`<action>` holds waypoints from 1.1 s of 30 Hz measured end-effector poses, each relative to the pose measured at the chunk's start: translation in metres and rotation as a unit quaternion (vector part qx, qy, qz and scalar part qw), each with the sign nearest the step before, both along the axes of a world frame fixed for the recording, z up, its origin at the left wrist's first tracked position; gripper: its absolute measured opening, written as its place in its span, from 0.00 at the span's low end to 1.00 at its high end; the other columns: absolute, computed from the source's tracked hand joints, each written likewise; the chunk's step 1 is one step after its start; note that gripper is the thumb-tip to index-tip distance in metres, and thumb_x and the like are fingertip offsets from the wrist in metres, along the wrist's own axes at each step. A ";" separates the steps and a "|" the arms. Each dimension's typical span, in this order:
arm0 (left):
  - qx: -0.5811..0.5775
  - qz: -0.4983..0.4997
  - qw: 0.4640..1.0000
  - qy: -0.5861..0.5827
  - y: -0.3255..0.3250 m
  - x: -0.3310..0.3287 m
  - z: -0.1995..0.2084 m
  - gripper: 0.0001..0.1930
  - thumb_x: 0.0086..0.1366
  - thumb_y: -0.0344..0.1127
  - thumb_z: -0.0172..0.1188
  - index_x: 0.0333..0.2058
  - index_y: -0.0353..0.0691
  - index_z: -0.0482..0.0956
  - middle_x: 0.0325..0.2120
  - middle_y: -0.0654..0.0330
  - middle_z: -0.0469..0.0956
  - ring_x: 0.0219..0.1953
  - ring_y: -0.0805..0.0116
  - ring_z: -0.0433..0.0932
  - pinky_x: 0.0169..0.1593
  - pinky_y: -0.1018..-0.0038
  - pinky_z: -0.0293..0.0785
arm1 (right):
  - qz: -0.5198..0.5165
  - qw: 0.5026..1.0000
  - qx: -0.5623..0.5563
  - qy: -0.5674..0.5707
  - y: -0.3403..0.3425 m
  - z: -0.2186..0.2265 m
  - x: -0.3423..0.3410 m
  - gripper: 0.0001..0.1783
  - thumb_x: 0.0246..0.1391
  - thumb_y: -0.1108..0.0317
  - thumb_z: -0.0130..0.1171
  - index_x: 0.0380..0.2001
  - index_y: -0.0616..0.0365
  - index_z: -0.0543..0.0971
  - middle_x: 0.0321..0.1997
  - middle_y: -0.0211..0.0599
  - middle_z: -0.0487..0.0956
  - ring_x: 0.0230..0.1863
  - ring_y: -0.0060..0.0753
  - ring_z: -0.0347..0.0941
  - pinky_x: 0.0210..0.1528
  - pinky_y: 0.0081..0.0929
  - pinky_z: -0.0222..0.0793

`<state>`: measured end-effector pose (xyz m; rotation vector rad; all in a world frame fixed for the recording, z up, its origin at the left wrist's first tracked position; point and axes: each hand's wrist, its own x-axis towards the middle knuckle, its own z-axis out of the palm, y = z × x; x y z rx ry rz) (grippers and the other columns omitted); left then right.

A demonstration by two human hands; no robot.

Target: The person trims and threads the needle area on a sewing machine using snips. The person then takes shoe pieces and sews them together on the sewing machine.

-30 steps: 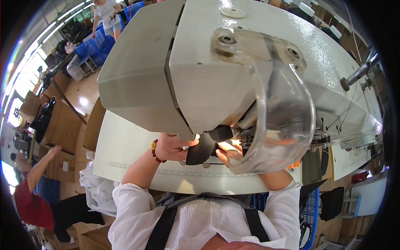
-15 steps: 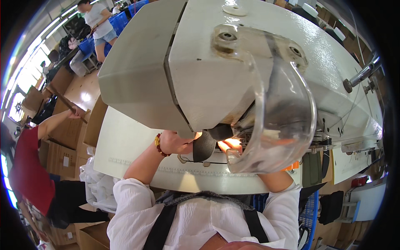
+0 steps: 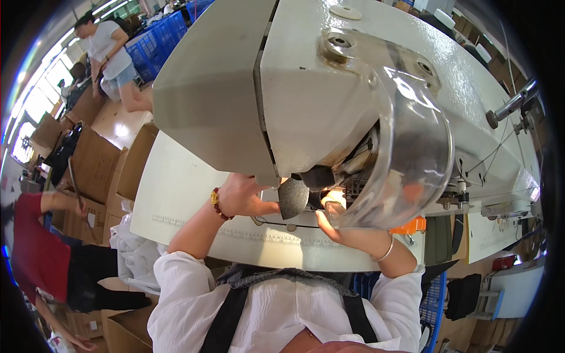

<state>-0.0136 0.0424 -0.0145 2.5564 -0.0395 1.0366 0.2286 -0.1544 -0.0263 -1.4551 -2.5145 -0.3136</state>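
In front of me is the big white head of a sewing machine, with a clear plastic guard curving over its needle area. A curved dark grey piece of fabric stands out below the head, near the lit needle area. My left hand, with a beaded bracelet at its wrist, closes at the left edge of this piece, thumb against it; its other fingers are partly hidden under the machine head. My right hand is on the other side, thumb raised, fingers mostly hidden behind the guard and in lamp glare.
The white machine table carries a ruler strip along its near edge. An orange part lies right of the guard. White plastic bags and cardboard boxes stand left, where a person in red moves; another person stands farther back.
My view has shifted slightly. My right hand has come out more from behind the guard, its thumb now showing. My left hand has loosened from a tighter fist, thumb stretched to the grey piece.
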 end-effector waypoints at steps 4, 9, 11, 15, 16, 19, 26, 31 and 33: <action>0.111 -0.019 0.993 -0.035 -0.028 -0.011 0.012 0.13 0.48 0.26 0.72 0.35 0.40 0.83 0.40 0.58 0.79 0.42 0.57 0.82 0.42 0.64 0.80 | -0.078 0.975 -0.179 0.102 0.014 0.018 -0.003 0.23 0.59 0.49 0.62 0.22 0.58 0.78 0.20 0.33 0.78 0.24 0.27 0.75 0.30 0.28 0.71; 0.141 -0.024 0.988 -0.055 -0.044 -0.009 0.028 0.11 0.46 0.20 0.68 0.31 0.33 0.81 0.37 0.57 0.77 0.41 0.57 0.83 0.41 0.68 0.85 | -0.189 0.809 -0.542 0.130 0.024 0.044 0.004 0.34 0.57 0.45 0.66 0.56 0.62 0.76 0.53 0.38 0.80 0.55 0.28 0.75 0.59 0.30 0.70; 0.137 -0.033 0.988 -0.066 -0.044 -0.007 0.030 0.11 0.46 0.20 0.69 0.31 0.33 0.81 0.37 0.57 0.77 0.41 0.57 0.83 0.41 0.67 0.85 | -0.189 0.821 -0.504 0.190 0.020 0.040 0.001 0.35 0.57 0.45 0.67 0.58 0.60 0.75 0.58 0.41 0.77 0.58 0.30 0.74 0.62 0.30 0.69; 0.135 -0.021 0.989 -0.055 -0.041 -0.005 0.032 0.11 0.45 0.20 0.68 0.30 0.33 0.81 0.38 0.57 0.77 0.41 0.56 0.83 0.40 0.65 0.84 | -0.101 0.863 -0.432 0.241 0.021 0.020 0.007 0.34 0.57 0.47 0.67 0.58 0.60 0.74 0.59 0.43 0.76 0.59 0.32 0.73 0.63 0.31 0.69; 0.156 -0.006 0.986 -0.055 -0.040 -0.006 0.033 0.10 0.46 0.20 0.68 0.30 0.33 0.81 0.38 0.57 0.77 0.42 0.56 0.82 0.39 0.65 0.83 | -0.091 0.867 -0.421 0.251 0.023 0.016 0.009 0.34 0.57 0.47 0.67 0.58 0.60 0.74 0.59 0.43 0.76 0.59 0.33 0.74 0.62 0.31 0.69; 0.202 0.012 0.978 -0.057 -0.036 -0.003 0.034 0.10 0.46 0.19 0.68 0.30 0.35 0.81 0.39 0.57 0.77 0.41 0.56 0.82 0.38 0.65 0.81 | -0.076 0.879 -0.385 0.271 0.026 0.008 0.012 0.33 0.57 0.49 0.67 0.57 0.61 0.75 0.58 0.44 0.76 0.58 0.34 0.74 0.61 0.31 0.69; 0.153 0.035 0.985 -0.071 -0.031 0.007 0.036 0.11 0.44 0.20 0.68 0.29 0.37 0.81 0.39 0.59 0.78 0.38 0.57 0.79 0.37 0.64 0.76 | -0.054 0.906 -0.259 0.329 0.025 0.025 0.021 0.30 0.58 0.51 0.67 0.55 0.61 0.76 0.56 0.45 0.77 0.55 0.37 0.74 0.59 0.33 0.70; 0.146 0.072 0.983 -0.084 -0.034 0.011 0.041 0.12 0.44 0.20 0.68 0.29 0.38 0.81 0.37 0.58 0.78 0.38 0.56 0.78 0.38 0.64 0.74 | -0.068 0.918 -0.172 0.350 0.023 0.033 0.024 0.28 0.58 0.53 0.67 0.54 0.62 0.76 0.54 0.46 0.78 0.54 0.39 0.75 0.57 0.34 0.70; 0.147 0.097 0.981 -0.080 -0.038 0.014 0.042 0.12 0.45 0.21 0.69 0.30 0.39 0.81 0.37 0.58 0.78 0.38 0.56 0.78 0.38 0.64 0.74 | -0.076 0.921 -0.144 0.355 0.022 0.036 0.024 0.28 0.58 0.53 0.67 0.53 0.62 0.76 0.53 0.46 0.78 0.53 0.40 0.75 0.56 0.34 0.71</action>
